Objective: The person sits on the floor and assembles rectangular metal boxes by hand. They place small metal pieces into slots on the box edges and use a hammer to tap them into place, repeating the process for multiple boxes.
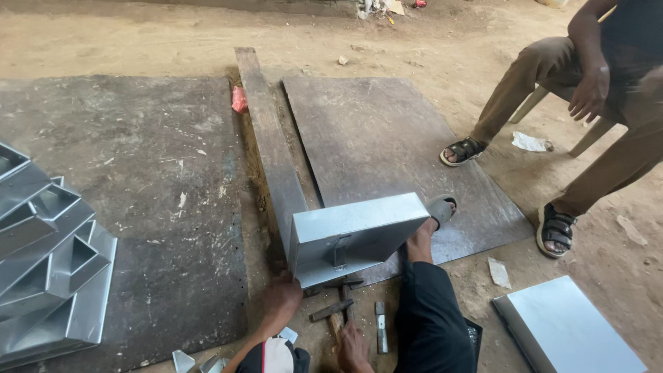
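**Visitor:** Where are you working?

**Me:** On a bare dirt floor [138, 34], with two dark, scuffed metal sheets [387, 138] laid flat and a long grey steel bar [269, 145] running between them. I'm down low, my leg in black trousers [428, 311] stretched out, foot in a grey sandal [442, 207].

**Visitor:** And the hands?

**Me:** My left hand [280, 297] is pressed against the lower left corner of the shallow rectangular box of shiny galvanised sheet metal [352, 235], which stands tilted on its edge at the near end of the bar. My right hand [352, 349] is wrapped round the wooden-handled hammer [338, 311] lying just below the box.

**Visitor:** What could go wrong?

**Me:** I judge the box could tip or slide, since only one hand steadies it. Its cut edges look sharp, and my left fingers sit right at the corner. A stray hammer blow could catch them or my shin beside it.

**Visitor:** Anything you can't make out?

**Me:** My left fingertips are hidden behind the box, so I can't tell how tightly they grip. The hammer head is partly lost among small metal strips [380, 324]. The stack of finished galvanised boxes [48, 262] is cut off at the left, and the flat shiny sheet [573, 331] at the right. A seated person in brown trousers [539, 76] shows only from the chest down.
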Motion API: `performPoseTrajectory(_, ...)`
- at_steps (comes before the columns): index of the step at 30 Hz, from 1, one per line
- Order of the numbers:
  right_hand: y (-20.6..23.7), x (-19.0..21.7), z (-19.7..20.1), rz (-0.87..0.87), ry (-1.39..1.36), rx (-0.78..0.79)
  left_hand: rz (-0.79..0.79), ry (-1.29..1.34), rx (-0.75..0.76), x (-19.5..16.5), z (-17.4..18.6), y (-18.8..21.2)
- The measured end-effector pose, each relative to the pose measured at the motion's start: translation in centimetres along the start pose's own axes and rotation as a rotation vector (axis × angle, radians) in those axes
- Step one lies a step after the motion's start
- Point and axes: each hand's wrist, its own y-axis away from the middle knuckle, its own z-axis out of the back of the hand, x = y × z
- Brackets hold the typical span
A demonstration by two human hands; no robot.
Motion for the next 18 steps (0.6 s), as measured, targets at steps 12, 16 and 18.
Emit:
performPoseTrajectory(12,-0.8,-2.9,1.9,-0.144,-0.250,0.347,0.026,0.054,-0.146,1.0,-1.5,-0.3)
performPoseTrajectory(16,1.1,-4.4,3.2,-0.078,-0.456,0.346,-0.161,-0.145,-0.148,1.0,-2.6,-0.6)
performPoseTrajectory(18,1.3,-4.3,3.2,0.022,-0.493,0.289,-0.115,-0.085,-0.103,1.2,-2.9,-0.6)
